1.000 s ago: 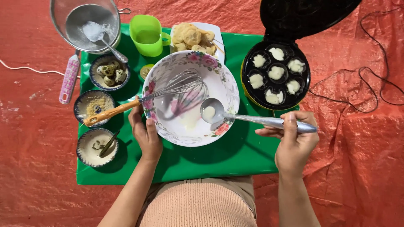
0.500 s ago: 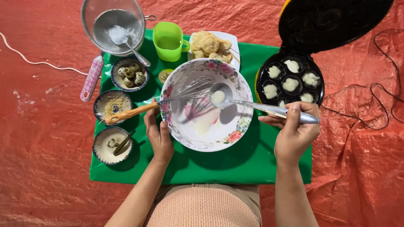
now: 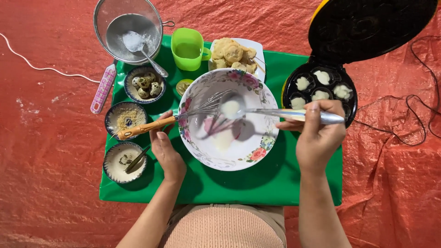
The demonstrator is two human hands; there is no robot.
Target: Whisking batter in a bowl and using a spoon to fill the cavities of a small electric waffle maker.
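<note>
A floral-rimmed white bowl (image 3: 257,154) with thin white batter sits mid-mat. My right hand (image 3: 318,135) grips the handle of a metal ladle (image 3: 231,109), whose cup, full of batter, hangs above the bowl. My left hand (image 3: 166,149) rests against the bowl's left rim, fingers curled on it. A wire whisk (image 3: 151,125) with an orange handle leans in the bowl, handle sticking out left. To the right, a black round mould cooker (image 3: 317,87) stands with its lid up, several wells filled with pale batter.
A green mat (image 3: 257,186) lies on red sheeting. Along its left: small bowls of quail eggs (image 3: 144,85), crumbs (image 3: 125,119) and sauce with a spoon (image 3: 123,161). Behind: a sieve with flour (image 3: 128,30), a green cup (image 3: 187,48), a plate of fried pieces (image 3: 235,54). The cooker's cord (image 3: 413,133) trails right.
The ladle has risen out of the batter, filled, and shifted a little towards the cooker. My left hand stays on the bowl's rim. The camera view has drifted.
</note>
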